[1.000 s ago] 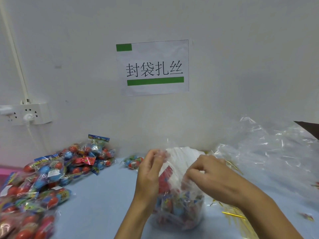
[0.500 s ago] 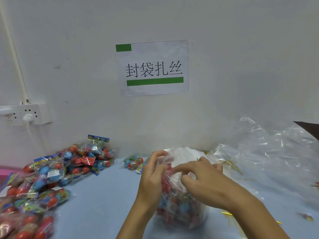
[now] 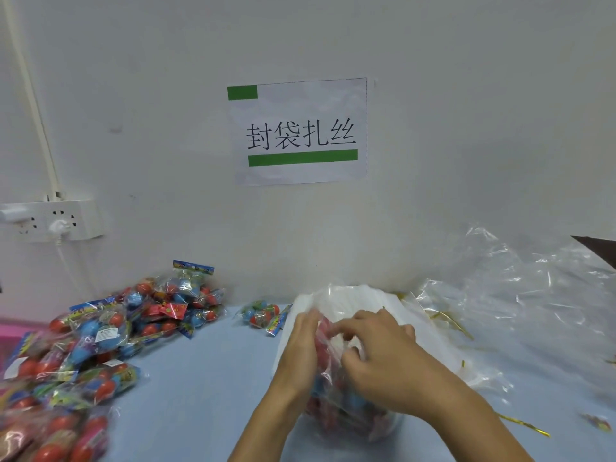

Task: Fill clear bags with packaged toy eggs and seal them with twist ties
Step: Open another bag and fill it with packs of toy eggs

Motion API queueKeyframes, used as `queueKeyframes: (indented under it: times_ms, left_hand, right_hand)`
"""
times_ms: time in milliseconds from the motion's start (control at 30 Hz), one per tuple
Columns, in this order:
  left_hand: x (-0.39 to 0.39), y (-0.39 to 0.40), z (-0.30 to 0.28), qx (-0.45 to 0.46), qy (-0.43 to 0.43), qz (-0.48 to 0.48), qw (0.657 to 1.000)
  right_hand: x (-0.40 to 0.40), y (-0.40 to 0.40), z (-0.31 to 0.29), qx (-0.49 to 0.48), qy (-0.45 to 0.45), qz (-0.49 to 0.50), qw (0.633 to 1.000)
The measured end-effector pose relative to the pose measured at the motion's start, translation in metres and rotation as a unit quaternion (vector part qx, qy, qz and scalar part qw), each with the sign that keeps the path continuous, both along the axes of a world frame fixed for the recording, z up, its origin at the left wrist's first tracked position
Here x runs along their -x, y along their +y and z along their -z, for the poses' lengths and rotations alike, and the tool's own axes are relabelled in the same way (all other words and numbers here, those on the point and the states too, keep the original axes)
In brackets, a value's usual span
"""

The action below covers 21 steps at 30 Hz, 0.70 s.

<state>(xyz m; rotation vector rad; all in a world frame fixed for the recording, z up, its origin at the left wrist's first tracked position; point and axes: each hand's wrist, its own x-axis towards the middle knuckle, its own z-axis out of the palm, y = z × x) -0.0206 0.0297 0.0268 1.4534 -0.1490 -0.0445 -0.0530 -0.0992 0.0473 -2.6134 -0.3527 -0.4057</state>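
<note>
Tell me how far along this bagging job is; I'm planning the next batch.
Done: the clear bag already holds toy eggs. In hand: the left hand and right hand gather its top; no tie is on it yet. Left: gold twist ties lie loose, and a pile of egg packs waits unbagged.

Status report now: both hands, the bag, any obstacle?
Left hand and right hand both grip filled clear bag at its top. No tie on yet. Nothing blocking.

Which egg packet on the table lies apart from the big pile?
The small packet by the wall, just left of the held bag; the rest are heaped in the left pile.
</note>
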Motion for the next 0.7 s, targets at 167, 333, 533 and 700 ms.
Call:
queueKeyframes:
  times_ms: [167,333,533,700]
  left_hand:
    - [-0.003,0.000,0.004,0.002,0.026,0.037,0.999]
    - [0.000,-0.003,0.004,-0.035,-0.031,0.041,0.998]
    - [0.002,-0.004,0.000,-0.009,-0.028,0.056,0.998]
    - [-0.002,-0.005,0.004,-0.031,-0.061,0.040,0.997]
  right_hand:
    - [0.004,0.010,0.005,0.030,0.019,-0.017,0.999]
    - [0.006,0.007,-0.001,-0.021,0.073,-0.051,0.996]
    - [0.007,0.003,-0.005,-0.014,0.123,-0.058,0.991]
    - [0.006,0.007,-0.001,0.008,0.114,-0.026,0.993]
